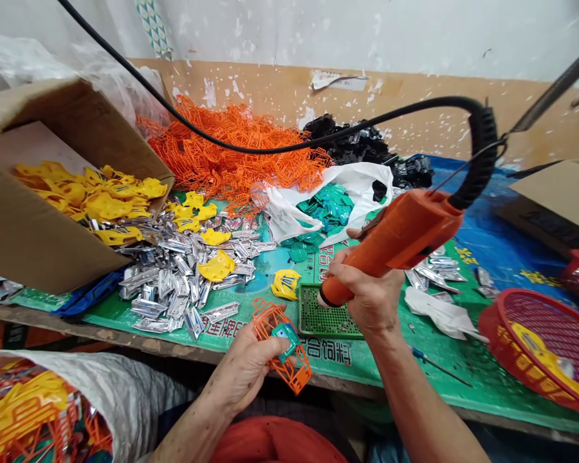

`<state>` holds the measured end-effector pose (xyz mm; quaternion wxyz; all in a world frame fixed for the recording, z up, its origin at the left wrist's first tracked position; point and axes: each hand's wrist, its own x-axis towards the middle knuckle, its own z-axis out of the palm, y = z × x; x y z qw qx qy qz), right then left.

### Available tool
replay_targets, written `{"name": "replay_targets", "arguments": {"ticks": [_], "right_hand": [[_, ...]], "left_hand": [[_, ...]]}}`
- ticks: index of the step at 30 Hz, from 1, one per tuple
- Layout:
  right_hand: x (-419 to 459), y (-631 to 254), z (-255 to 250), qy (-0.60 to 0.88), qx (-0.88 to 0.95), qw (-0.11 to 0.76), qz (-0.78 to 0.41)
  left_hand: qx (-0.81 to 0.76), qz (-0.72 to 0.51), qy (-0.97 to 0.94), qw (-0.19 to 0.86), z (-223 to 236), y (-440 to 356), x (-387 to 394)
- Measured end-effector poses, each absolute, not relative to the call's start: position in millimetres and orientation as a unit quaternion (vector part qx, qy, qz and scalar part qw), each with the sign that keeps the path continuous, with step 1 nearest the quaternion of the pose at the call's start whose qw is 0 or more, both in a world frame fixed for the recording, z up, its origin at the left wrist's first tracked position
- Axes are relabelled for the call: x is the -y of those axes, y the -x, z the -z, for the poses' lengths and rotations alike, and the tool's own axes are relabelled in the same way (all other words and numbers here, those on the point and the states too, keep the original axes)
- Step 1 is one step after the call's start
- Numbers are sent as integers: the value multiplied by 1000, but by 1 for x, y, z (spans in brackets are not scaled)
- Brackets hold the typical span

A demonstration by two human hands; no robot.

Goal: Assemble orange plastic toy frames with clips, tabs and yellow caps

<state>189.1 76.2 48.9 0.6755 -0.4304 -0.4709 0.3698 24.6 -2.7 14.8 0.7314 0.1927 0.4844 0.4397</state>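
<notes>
My left hand (245, 368) is closed around an orange plastic cage part (276, 341) with a teal piece (286, 339) set in it, held low in front of the table edge. My right hand (367, 288) grips an orange electric screwdriver (395, 241), its tip pointing down-left over a small green perforated tray (324, 316). A black coiled cable (480, 154) runs up from the tool's rear. A loose yellow plastic piece (286, 283) lies just left of the tray.
A cardboard box (33, 238) of yellow parts stands left, with silver foil packets (178, 283) spilled beside it. Orange cages (231, 157), black parts (361, 145) and a bag of teal pieces (325, 209) lie behind. A red basket (545, 347) sits right; a sack (43, 405) lower left.
</notes>
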Motion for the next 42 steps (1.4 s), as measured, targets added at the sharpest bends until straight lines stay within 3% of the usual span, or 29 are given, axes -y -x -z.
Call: {"name": "replay_targets", "arguments": {"ticks": [4,10,15,42], "right_hand": [[-77,-192,-54,428,475,684,-351],[-69,-190,-82,353,415,723,-425],[-48,-182,-96,298,427,706,-480],[-27,-166,-93,283,476,652,-518]], "left_hand": [[-473,-443,-195,737,-15,-24,2],[-443,-449,-211,746,-15,-24,2],[-435,-456,-202,750,-14,-24,3],[-401,-452,-209,769,-14,-26,0]]}}
